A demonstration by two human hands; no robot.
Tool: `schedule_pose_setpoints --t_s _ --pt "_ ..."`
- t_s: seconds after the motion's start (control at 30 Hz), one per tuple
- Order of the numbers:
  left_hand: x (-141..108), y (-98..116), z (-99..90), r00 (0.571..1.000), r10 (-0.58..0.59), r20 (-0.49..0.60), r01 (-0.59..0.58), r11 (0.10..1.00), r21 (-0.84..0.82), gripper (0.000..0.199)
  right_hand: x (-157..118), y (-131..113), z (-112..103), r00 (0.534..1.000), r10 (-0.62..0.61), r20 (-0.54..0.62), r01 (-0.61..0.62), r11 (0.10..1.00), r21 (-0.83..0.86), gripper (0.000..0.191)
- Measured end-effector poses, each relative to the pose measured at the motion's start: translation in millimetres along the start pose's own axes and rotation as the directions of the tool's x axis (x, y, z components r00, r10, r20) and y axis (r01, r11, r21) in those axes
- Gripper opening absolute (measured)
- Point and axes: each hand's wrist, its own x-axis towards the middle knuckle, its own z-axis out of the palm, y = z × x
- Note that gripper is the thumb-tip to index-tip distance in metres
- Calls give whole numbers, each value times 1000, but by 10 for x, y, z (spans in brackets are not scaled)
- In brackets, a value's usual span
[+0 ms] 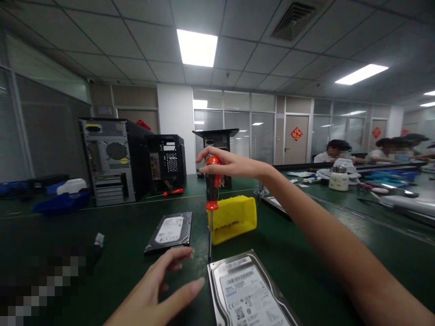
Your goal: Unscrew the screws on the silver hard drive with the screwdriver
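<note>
Because its fingers and thumb are parted, the left hand [159, 290] holds nothing just beside the hard drive [249, 294] at bottom centre, perhaps placed to steady it. Mid-frame, the right hand [226, 165] grips the screwdriver [213, 190] from above, likely to press straight down; its tip meets the drive's corner. A second drive [171, 228] lies left of centre. Behind the shaft, a yellow bin [239, 208] opens forward, seemingly for easy reach. Farther back, upper left, computer cases [138, 151] stand, probably leaving working room.

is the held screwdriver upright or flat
Upright: the screwdriver points down from the right hand, handle on top, tip by the near drive.
</note>
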Motion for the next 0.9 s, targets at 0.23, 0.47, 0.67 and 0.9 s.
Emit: schedule_pose_setpoints --t_s 0.23,0.47,0.67,0.9 --pt "298 237 278 982 -25 185 7 995 99 65 9 122 15 999 -7 36 4 996 84 39" --pt "245 242 316 984 -45 170 25 993 115 65 8 131 -20 992 -70 106 54 988 144 33" --pt "230 242 309 981 -91 169 72 991 116 60 33 150 11 987 -102 126 78 981 180 28" --pt "234 255 273 979 -113 170 100 991 86 59 109 82 161 994 -99 46 91 983 157 35"
